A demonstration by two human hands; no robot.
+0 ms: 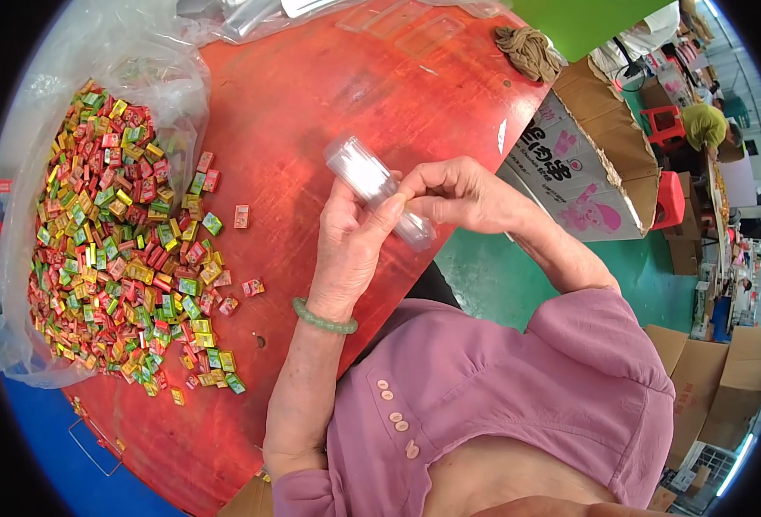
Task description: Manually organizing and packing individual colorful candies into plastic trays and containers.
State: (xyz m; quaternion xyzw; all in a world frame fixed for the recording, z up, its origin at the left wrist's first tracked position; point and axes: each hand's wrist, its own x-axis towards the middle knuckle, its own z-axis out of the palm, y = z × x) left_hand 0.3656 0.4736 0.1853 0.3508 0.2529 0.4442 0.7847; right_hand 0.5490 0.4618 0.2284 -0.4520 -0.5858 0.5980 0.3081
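A long, clear plastic case (357, 164) lies tilted across both my hands above the red table (303, 86). My left hand (350, 237), with a green bead bracelet at the wrist, is closed around its middle from below. The fingers of my right hand (462, 194) pinch at the case's side, close to my left thumb. Glare on the plastic hides whether anything is inside. Left of my hands, a big heap of small red, yellow and green boxes (130, 250) spills from a clear plastic bag (169, 82). A few loose ones, such as a red box (241, 216), lie nearer my left hand.
More clear plastic trays (398, 30) lie at the table's far side, with a crumpled brown cloth (529, 53) at its far right corner. An opened cardboard carton (570, 164) stands right of the table. Beyond are red stools (669, 200) and a person (704, 127) in a yellow-green top.
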